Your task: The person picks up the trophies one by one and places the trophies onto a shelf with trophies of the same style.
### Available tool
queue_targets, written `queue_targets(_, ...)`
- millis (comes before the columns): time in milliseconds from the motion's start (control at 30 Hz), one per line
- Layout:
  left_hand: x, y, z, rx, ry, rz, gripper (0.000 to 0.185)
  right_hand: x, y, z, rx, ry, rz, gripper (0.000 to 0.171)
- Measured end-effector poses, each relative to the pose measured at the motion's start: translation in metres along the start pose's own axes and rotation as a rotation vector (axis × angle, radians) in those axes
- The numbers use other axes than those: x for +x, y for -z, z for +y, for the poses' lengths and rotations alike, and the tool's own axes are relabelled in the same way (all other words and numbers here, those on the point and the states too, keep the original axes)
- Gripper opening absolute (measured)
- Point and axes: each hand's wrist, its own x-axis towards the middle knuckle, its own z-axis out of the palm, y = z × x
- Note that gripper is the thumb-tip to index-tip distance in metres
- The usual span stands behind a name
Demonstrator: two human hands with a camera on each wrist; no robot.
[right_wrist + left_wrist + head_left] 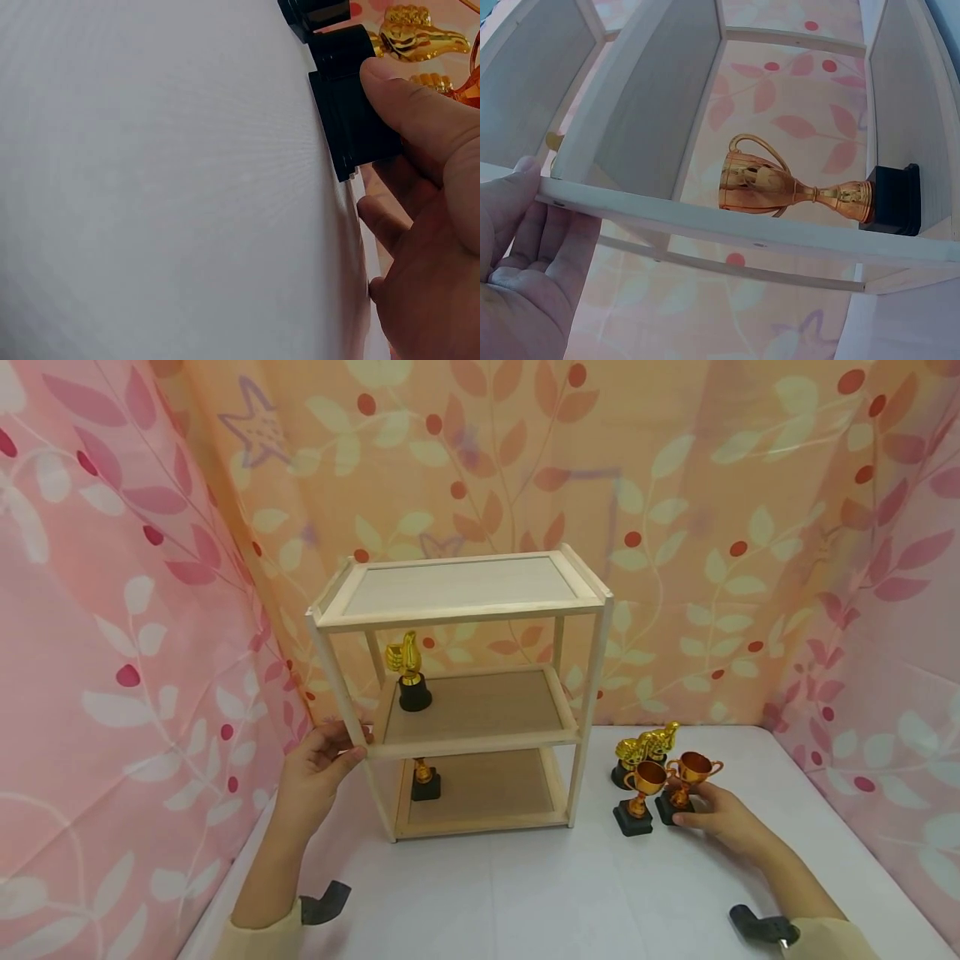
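Left hand (318,768) braces the front-left post of the wooden shelf (461,610), fingers curled round it, while the right hand (716,814) pinches the black base of a copper cup trophy (693,777) on the table just right of the shelf. That cluster is tight, so lifting carelessly could topple the neighbouring copper cup (643,789). Count: six trophies, four right of the shelf, one on its middle tier, one on its bottom.
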Motion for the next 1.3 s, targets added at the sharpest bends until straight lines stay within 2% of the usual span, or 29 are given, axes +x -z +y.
queue_targets(733, 0.002, 0.0, 0.0, -0.014, 0.013, -0.002, 0.037, -0.006, 0.002, -0.007, -0.095, 0.008, 0.086, 0.073)
queue_targets(1033, 0.002, 0.0, -0.001, -0.02, 0.008, -0.005, 0.036, -0.013, 0.017, -0.016, -0.161, -0.018, 0.168, 0.079)
queue_targets(1167, 0.002, 0.001, -0.002, 0.004, 0.018, -0.006, 0.037, -0.017, 0.031, -0.026, -0.195, -0.001, 0.234, 0.078)
queue_targets(1300, 0.002, 0.001, -0.002, 0.008, 0.023, -0.006, 0.036, -0.022, 0.043, -0.043, -0.199, -0.016, 0.262, 0.082)
